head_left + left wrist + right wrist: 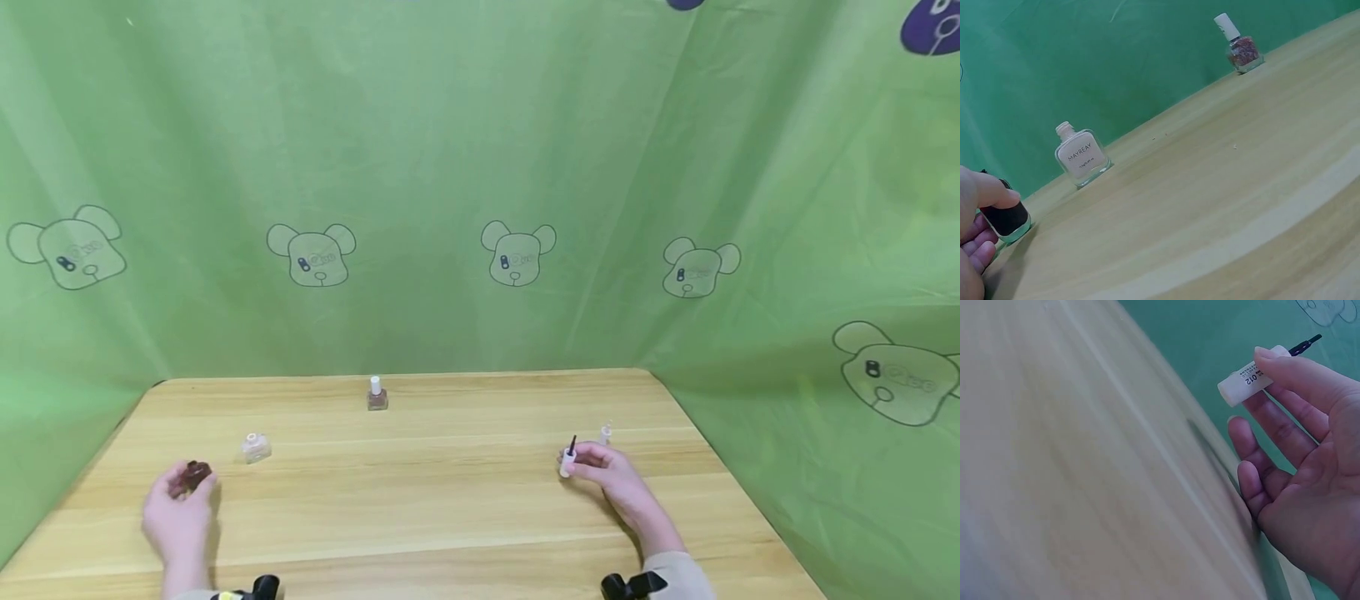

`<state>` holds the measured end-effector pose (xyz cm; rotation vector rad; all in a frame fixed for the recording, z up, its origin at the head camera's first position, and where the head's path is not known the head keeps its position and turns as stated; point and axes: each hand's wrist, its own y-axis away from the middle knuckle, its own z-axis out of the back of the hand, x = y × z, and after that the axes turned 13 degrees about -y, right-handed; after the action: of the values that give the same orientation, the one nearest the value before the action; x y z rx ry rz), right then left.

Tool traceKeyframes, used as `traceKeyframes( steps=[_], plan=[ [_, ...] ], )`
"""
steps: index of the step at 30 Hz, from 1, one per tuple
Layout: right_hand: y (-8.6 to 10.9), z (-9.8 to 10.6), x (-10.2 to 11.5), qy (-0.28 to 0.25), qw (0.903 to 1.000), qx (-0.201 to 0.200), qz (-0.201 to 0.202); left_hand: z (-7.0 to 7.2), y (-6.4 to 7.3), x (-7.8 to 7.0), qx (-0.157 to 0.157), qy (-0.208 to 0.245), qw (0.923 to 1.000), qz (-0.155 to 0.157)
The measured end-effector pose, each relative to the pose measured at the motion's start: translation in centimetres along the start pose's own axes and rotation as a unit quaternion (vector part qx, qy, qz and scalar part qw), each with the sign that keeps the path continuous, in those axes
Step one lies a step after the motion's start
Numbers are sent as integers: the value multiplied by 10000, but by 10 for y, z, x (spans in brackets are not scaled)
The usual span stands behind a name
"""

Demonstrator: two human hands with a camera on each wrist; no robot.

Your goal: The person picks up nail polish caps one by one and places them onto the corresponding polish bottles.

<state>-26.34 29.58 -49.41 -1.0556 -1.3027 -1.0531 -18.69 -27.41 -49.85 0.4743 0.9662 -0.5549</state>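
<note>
My left hand [176, 512] grips a dark nail polish bottle [1009, 220] at the table's left side, its thumb across the bottle; the bottle has no cap on. Just beyond it an uncapped pale bottle [1082, 155] marked MAYREAY stands upright. Over on the right, my right hand [611, 479] pinches a white nail polish cap [1254, 381] between thumb and fingers. The dark brush [573, 444] on that cap points upward, away from the tabletop. Close behind the right hand stands another white cap [605, 433], partly hidden by the hand.
A capped bottle of reddish-brown polish [377, 396] stands near the table's back edge, left of centre. The wooden table [420, 500] runs back to a green curtain [420, 150] printed with bear heads, which also hangs along both sides.
</note>
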Motion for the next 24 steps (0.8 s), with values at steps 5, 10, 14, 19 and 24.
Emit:
traceKeyframes(
  steps=[5,10,14,19,24],
  plan=[
    [-3,-7,1,57,9998,188,56,0,-1,1,-39,-126,9999,20],
    [-5,-14,1,59,9994,329,30,-1,1,0,-48,-250,9997,-42],
    [-6,-21,0,110,9994,335,40,-1,2,0,-41,-340,9993,-139],
    [-8,-30,-3,40,9998,199,64,-3,4,-1,-143,-404,9986,-300],
    [-7,-38,-2,48,9990,439,107,-5,4,2,-369,-290,9973,-567]
  ],
)
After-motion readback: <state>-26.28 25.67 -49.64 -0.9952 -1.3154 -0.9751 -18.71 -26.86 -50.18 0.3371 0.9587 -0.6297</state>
